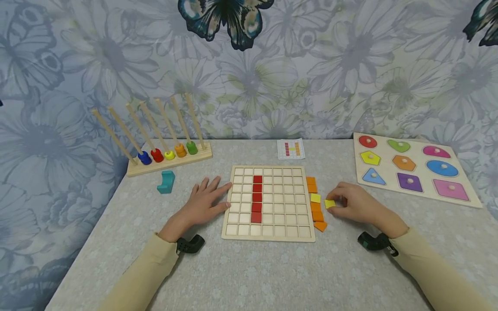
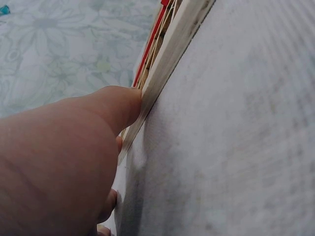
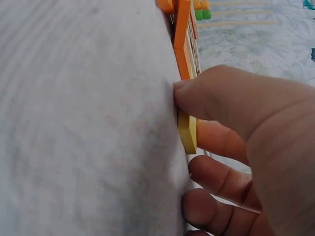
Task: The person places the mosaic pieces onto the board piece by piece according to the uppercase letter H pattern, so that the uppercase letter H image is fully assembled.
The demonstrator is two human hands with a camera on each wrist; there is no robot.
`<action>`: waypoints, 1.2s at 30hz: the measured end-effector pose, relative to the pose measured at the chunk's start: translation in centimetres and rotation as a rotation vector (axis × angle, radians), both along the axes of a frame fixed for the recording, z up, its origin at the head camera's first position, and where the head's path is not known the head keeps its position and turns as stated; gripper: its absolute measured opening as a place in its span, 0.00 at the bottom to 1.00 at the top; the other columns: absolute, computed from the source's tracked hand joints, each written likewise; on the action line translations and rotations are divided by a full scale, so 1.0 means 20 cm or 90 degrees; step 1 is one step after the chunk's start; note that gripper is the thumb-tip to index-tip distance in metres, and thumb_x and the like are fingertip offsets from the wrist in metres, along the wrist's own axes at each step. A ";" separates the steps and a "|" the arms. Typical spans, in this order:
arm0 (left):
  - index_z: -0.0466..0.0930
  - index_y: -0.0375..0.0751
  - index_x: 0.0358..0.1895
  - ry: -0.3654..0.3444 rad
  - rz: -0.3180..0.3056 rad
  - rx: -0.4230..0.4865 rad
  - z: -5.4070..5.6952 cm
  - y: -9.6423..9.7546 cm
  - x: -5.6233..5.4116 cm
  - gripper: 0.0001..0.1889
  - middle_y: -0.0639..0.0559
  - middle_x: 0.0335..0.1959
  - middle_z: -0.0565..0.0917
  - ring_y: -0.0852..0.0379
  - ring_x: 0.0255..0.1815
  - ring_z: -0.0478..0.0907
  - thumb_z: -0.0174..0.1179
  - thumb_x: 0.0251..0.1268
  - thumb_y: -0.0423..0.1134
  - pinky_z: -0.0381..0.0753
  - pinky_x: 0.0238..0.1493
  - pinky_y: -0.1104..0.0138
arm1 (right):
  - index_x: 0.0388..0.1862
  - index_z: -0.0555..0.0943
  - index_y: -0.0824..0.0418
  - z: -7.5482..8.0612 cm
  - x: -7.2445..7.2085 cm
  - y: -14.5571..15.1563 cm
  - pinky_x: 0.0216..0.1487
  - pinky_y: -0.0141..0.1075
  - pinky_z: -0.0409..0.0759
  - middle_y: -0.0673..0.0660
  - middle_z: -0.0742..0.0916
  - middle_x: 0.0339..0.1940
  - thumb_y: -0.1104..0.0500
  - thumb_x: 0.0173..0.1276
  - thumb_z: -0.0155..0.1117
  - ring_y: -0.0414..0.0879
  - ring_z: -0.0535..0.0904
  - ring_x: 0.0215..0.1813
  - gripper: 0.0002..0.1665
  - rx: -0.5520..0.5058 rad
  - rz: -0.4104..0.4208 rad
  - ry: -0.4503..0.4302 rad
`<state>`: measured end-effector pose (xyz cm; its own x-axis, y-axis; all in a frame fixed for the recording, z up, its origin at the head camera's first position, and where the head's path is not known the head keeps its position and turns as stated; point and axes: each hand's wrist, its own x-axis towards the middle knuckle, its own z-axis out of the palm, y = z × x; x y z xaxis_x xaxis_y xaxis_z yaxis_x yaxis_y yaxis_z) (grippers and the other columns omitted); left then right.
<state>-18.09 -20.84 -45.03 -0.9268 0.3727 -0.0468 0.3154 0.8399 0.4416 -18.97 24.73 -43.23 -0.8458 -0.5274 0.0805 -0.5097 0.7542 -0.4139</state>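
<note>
A wooden grid board (image 1: 287, 212) lies flat on the table, with several red square tiles (image 1: 256, 197) in one column left of its middle. My left hand (image 1: 205, 203) is spread beside the board, its thumb and index fingertip touching the left edge; in the left wrist view the thumb (image 2: 115, 105) meets the board's side. Right of the board, my right hand (image 1: 355, 202) pinches a yellow square tile (image 1: 329, 204) between thumb and index finger, low over the table. Between this hand and the board lie several orange tiles (image 1: 317, 211) and another yellow tile (image 1: 315, 198).
Behind the board lies a small pattern card (image 1: 291, 149). At the back left stands a wooden peg rack (image 1: 175, 162) with coloured beads, a teal curved block (image 1: 166, 182) before it. A knobbed shape puzzle (image 1: 414, 170) occupies the right side. A patterned wall rises behind the table.
</note>
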 end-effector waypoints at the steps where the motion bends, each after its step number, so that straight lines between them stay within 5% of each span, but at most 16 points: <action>1: 0.62 0.49 0.80 0.001 -0.001 0.000 0.00 0.00 0.00 0.33 0.33 0.83 0.53 0.23 0.83 0.40 0.57 0.76 0.52 0.40 0.74 0.26 | 0.42 0.90 0.56 0.00 0.00 0.00 0.31 0.29 0.69 0.46 0.81 0.31 0.57 0.59 0.79 0.36 0.69 0.31 0.12 -0.001 -0.003 0.001; 36: 0.62 0.50 0.80 -0.006 0.003 -0.007 0.01 0.00 0.00 0.33 0.33 0.83 0.52 0.24 0.83 0.39 0.57 0.76 0.53 0.39 0.74 0.26 | 0.41 0.89 0.56 -0.01 0.00 0.00 0.31 0.28 0.71 0.45 0.81 0.30 0.57 0.59 0.79 0.36 0.70 0.31 0.12 -0.004 -0.020 -0.002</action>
<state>-18.05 -20.77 -44.87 -0.9281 0.3674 -0.0599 0.3070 0.8465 0.4349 -19.03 24.75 -43.44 -0.8623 -0.4998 0.0818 -0.4845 0.7672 -0.4203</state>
